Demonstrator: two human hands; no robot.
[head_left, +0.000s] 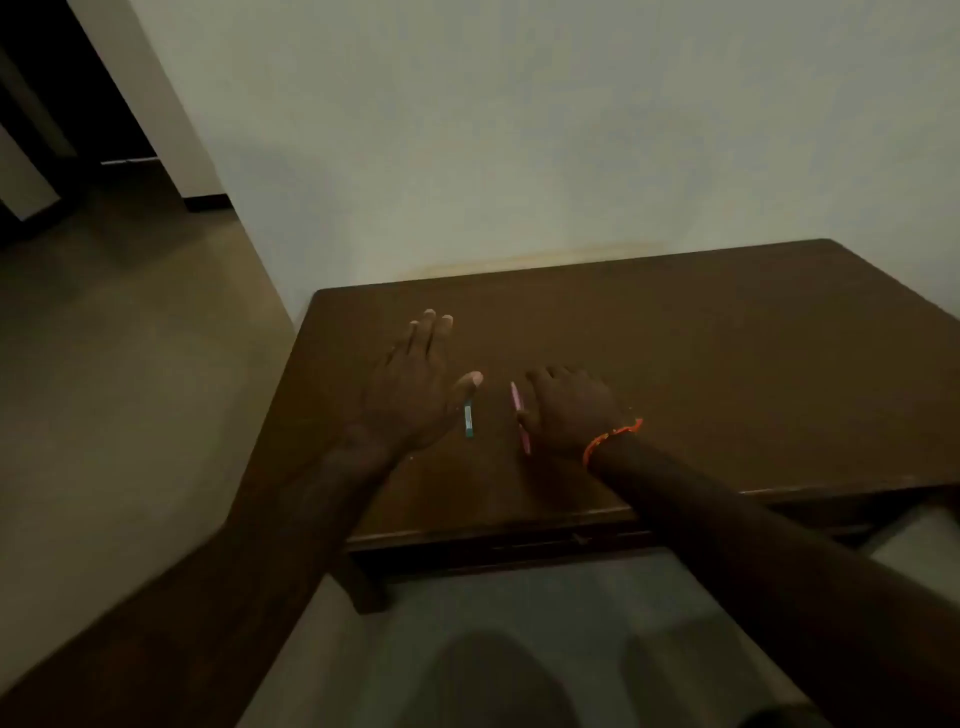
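Nothing legible – the blue stick label (pale) is blurred.

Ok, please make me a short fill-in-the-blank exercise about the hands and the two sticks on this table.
1. The blue stick lies by the thumb of the ____ hand.
2. The orange band is on the ____ wrist.
3. The other stick, beside the right hand, is ____.
4. Both sticks lie on a brown ____.
Missing words: left; right; pink; table.

Dim, warm-toned picture; the wall is the brightest part, the table murky, both forearms blurred, and straight lines bend at the edges.
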